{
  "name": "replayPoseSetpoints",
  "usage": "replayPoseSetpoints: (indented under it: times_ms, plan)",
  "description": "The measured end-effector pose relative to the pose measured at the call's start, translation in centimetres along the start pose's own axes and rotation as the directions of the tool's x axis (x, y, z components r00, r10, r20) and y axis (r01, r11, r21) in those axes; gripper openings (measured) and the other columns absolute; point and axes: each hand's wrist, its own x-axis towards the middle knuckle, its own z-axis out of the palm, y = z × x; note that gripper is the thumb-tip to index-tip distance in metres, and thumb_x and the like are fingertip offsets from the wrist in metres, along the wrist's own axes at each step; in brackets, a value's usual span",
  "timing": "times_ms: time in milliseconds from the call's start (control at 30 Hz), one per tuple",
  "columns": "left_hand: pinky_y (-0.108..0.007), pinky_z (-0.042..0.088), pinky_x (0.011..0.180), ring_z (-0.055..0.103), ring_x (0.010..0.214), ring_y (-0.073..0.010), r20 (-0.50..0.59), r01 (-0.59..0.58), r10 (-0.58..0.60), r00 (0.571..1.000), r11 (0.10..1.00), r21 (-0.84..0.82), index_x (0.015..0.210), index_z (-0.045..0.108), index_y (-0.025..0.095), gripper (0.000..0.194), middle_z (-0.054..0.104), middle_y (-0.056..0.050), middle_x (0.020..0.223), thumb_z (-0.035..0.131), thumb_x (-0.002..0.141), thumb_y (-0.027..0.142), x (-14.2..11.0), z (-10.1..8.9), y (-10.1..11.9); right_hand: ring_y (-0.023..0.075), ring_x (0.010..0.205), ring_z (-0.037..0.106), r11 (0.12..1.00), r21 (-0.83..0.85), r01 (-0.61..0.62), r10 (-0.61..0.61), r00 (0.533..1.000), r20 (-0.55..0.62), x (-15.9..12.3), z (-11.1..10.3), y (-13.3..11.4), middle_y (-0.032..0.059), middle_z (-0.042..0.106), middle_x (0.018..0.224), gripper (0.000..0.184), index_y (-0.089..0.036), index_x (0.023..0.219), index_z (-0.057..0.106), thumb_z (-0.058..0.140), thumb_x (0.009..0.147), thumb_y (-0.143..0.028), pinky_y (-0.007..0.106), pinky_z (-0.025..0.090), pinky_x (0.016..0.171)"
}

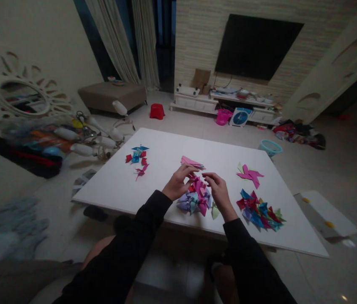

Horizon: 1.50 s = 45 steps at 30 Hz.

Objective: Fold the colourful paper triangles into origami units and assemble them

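My left hand point(178, 182) is at the middle of the white table point(162, 147), its thumb and fingers closed around a pink folded-paper piece point(193, 176), partly hidden by the fingers. My right hand point(216, 190) hovers just to the right, fingers curved and slightly apart, with nothing visible in them. Below both hands lies a pile of folded paper cranes point(194, 202) in purple, pink and teal; a light green one point(215, 210) sits by my right wrist. Beyond my hands rests a stack of pink folded paper strips point(191, 162).
On the table's left are blue and red folded pieces point(136, 157) and a magenta crane point(142, 171). To the right lie pink crossed strips point(250, 175) and a larger multicoloured heap of cranes point(260, 213). A blue basket point(271, 147) and red stool point(157, 111) stand on the floor.
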Motion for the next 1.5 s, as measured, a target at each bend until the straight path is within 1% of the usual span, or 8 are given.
replayPoseSetpoints:
  times_ms: [200,400,633,833,967,1100,1267,1500]
  plan:
    - [-0.026,0.061,0.079,0.065,0.09,-0.0123,-0.026,0.042,-0.043,0.999,0.999,-0.01,0.118,0.061,0.021,0.037,0.058,-0.006,0.11,0.061,0.086,0.004,-0.5,-0.8,0.4,0.0216,0.082,0.066,1.0,-0.02,0.0,0.002,0.997,0.079,-0.2,1.2,-0.7,0.0073,0.074,0.089,0.028,-0.018,0.088,0.075,0.071,0.08,-0.045,0.033,0.051,0.073]
    - [-0.026,0.062,0.074,0.068,0.086,-0.0129,-0.041,0.193,-0.199,0.979,0.975,-0.109,0.113,0.06,0.019,0.035,0.061,-0.007,0.11,0.067,0.081,0.006,-1.0,-1.2,0.8,0.0199,0.075,0.066,0.995,-0.095,0.029,-0.018,0.994,0.112,-0.8,1.9,0.0,0.0055,0.073,0.08,0.024,-0.018,0.08,0.073,0.069,0.082,-0.041,0.032,0.05,0.071]
    - [-0.029,0.061,0.073,0.069,0.091,-0.0165,-0.06,0.363,-0.374,0.925,0.921,-0.138,0.109,0.06,0.018,0.038,0.065,-0.009,0.111,0.072,0.074,0.009,-0.8,-1.7,0.6,0.0197,0.072,0.064,0.989,-0.139,0.04,-0.03,0.997,0.075,-0.6,1.9,0.0,0.0054,0.071,0.078,0.025,-0.018,0.079,0.07,0.066,0.083,-0.043,0.031,0.05,0.069]
    - [-0.026,0.056,0.067,0.068,0.081,-0.0156,-0.012,0.521,-0.525,0.851,0.847,-0.106,0.105,0.062,0.017,0.035,0.071,-0.005,0.091,0.075,0.073,0.015,-0.7,-2.0,0.3,0.0191,0.072,0.064,0.982,-0.181,0.053,-0.042,0.997,0.064,-0.6,1.9,0.2,0.005,0.071,0.079,0.023,-0.018,0.079,0.07,0.065,0.084,-0.04,0.031,0.049,0.068]
    - [-0.027,0.055,0.068,0.069,0.076,-0.0153,0.032,0.532,-0.533,0.845,0.835,-0.141,0.101,0.063,0.017,0.028,0.071,-0.004,0.085,0.074,0.075,0.018,-0.8,-1.7,0.6,0.0188,0.072,0.065,0.976,-0.196,0.092,-0.074,0.993,0.096,-1.0,2.1,0.1,0.0048,0.071,0.079,0.022,-0.018,0.079,0.071,0.065,0.084,-0.039,0.031,0.049,0.068]
    - [-0.027,0.054,0.07,0.068,0.072,-0.0147,-0.015,0.513,-0.519,0.855,0.848,-0.134,0.096,0.065,0.017,0.021,0.069,-0.001,0.076,0.072,0.076,0.016,-0.8,-1.5,0.6,0.0193,0.074,0.065,0.979,-0.185,0.085,-0.071,0.994,0.08,-1.1,2.0,-0.2,0.0053,0.072,0.08,0.022,-0.018,0.079,0.072,0.065,0.084,-0.038,0.031,0.049,0.068]
    - [-0.027,0.052,0.069,0.067,0.069,-0.0146,-0.062,0.513,-0.53,0.846,0.84,-0.175,0.094,0.064,0.017,0.023,0.067,0.0,0.071,0.073,0.073,0.013,-0.7,-1.5,0.2,0.0193,0.075,0.064,0.986,-0.157,0.05,-0.042,0.998,0.056,-1.0,1.5,-0.5,0.0054,0.072,0.084,0.018,-0.019,0.081,0.072,0.063,0.082,-0.034,0.031,0.05,0.069]
    - [-0.026,0.051,0.066,0.068,0.068,-0.0149,-0.03,0.533,-0.549,0.835,0.821,-0.203,0.095,0.063,0.017,0.024,0.067,0.001,0.07,0.073,0.073,0.015,-0.7,-1.5,0.1,0.0181,0.076,0.065,0.98,-0.177,0.095,-0.081,0.993,0.085,-1.2,1.6,-0.6,0.0048,0.072,0.086,0.016,-0.019,0.085,0.073,0.067,0.08,-0.032,0.03,0.049,0.068]
